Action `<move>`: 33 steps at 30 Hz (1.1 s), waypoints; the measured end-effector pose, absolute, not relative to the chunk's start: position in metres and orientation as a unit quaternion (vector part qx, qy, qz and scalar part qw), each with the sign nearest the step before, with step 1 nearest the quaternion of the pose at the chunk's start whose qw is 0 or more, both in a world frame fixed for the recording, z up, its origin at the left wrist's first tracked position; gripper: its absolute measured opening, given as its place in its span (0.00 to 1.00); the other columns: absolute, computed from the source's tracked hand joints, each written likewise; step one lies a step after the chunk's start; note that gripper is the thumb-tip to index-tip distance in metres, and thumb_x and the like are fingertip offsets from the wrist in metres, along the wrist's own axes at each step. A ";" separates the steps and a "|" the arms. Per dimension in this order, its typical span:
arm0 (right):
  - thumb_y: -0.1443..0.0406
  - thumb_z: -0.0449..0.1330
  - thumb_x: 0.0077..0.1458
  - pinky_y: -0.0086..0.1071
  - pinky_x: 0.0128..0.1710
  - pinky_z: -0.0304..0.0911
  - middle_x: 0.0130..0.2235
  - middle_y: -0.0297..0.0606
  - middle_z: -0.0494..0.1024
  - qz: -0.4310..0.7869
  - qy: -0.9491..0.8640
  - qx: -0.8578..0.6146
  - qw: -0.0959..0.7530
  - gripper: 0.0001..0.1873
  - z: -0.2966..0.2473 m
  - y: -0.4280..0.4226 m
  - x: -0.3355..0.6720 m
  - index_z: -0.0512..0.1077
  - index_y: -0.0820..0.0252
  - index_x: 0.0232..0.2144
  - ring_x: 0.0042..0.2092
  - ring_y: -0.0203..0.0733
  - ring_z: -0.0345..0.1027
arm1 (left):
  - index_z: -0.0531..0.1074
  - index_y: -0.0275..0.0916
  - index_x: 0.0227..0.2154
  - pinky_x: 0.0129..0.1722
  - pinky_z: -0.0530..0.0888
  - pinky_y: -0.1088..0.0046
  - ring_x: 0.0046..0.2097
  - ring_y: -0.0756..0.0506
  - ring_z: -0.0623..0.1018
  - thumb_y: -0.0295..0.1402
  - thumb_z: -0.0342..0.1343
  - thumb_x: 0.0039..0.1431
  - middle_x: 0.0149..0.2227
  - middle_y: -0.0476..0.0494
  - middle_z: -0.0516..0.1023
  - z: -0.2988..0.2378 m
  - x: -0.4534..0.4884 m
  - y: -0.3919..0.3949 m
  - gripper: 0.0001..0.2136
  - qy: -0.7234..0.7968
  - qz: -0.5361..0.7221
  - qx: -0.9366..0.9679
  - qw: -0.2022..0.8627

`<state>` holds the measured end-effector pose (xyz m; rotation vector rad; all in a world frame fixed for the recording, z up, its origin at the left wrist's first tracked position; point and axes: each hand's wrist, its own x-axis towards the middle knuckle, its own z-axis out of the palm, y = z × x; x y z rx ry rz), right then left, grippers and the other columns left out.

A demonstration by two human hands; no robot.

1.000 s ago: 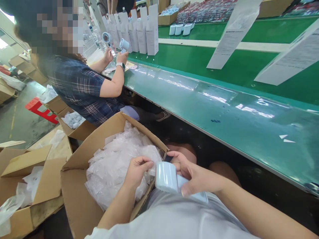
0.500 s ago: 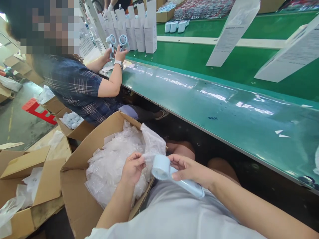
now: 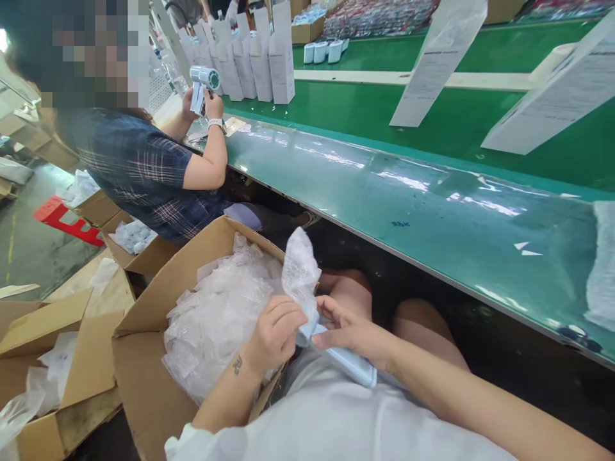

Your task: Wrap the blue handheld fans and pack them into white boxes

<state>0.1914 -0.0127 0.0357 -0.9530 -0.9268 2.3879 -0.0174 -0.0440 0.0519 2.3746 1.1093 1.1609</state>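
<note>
My right hand (image 3: 358,330) grips a light blue handheld fan (image 3: 353,366) near its neck, with the handle pointing down to the right over my lap. My left hand (image 3: 275,330) is closed on the edge of a clear bubble wrap bag (image 3: 300,266). The bag stands upward from the fan's head and covers part of it. My left fingers hide the rest of the head. Beside my left forearm, an open cardboard box (image 3: 144,378) holds a heap of bubble wrap bags (image 3: 216,320).
A green workbench (image 3: 346,173) runs along the front, with white paper boxes (image 3: 281,70) standing on it. Another bubble wrap piece (image 3: 603,269) lies at its right. At left a co-worker (image 3: 139,153) holds light blue fans (image 3: 204,80). More cardboard boxes (image 3: 91,358) stand on the floor.
The bubble wrap bag has moved from beside the fan's head to over it, now standing upright. My left hand has come closer to my right. The co-worker's fans have been brought together.
</note>
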 end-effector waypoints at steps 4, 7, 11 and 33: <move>0.62 0.72 0.39 0.33 0.43 0.61 0.41 0.31 0.73 0.846 -0.308 -0.364 0.239 0.26 0.043 -0.007 0.198 0.65 0.54 0.39 0.41 0.37 0.68 | 0.69 0.36 0.44 0.40 0.73 0.63 0.42 0.43 0.73 0.18 0.50 0.55 0.36 0.38 0.75 0.043 -0.031 -0.052 0.15 0.403 0.351 0.845 -0.020; 0.61 0.73 0.37 0.32 0.38 0.61 0.40 0.31 0.73 0.827 -0.320 -0.387 0.253 0.27 0.043 -0.008 0.195 0.66 0.54 0.38 0.38 0.37 0.67 | 0.68 0.36 0.42 0.38 0.74 0.65 0.38 0.44 0.73 0.19 0.52 0.56 0.33 0.41 0.73 0.030 -0.024 -0.055 0.11 0.483 0.347 0.802 -0.064; 0.59 0.73 0.37 0.31 0.34 0.61 0.36 0.30 0.73 0.794 -0.316 -0.448 0.264 0.28 0.038 -0.012 0.187 0.64 0.54 0.38 0.34 0.37 0.67 | 0.69 0.38 0.36 0.34 0.73 0.68 0.33 0.46 0.73 0.20 0.50 0.58 0.29 0.44 0.73 0.025 -0.001 -0.057 0.08 0.568 0.375 0.730 -0.058; 0.58 0.74 0.38 0.34 0.25 0.71 0.34 0.30 0.74 0.822 -0.194 -0.425 0.327 0.28 0.039 -0.019 0.181 0.62 0.54 0.36 0.28 0.36 0.69 | 0.70 0.40 0.38 0.45 0.70 0.68 0.42 0.46 0.75 0.32 0.55 0.57 0.38 0.43 0.74 -0.007 0.005 -0.042 0.07 0.647 0.536 0.503 0.201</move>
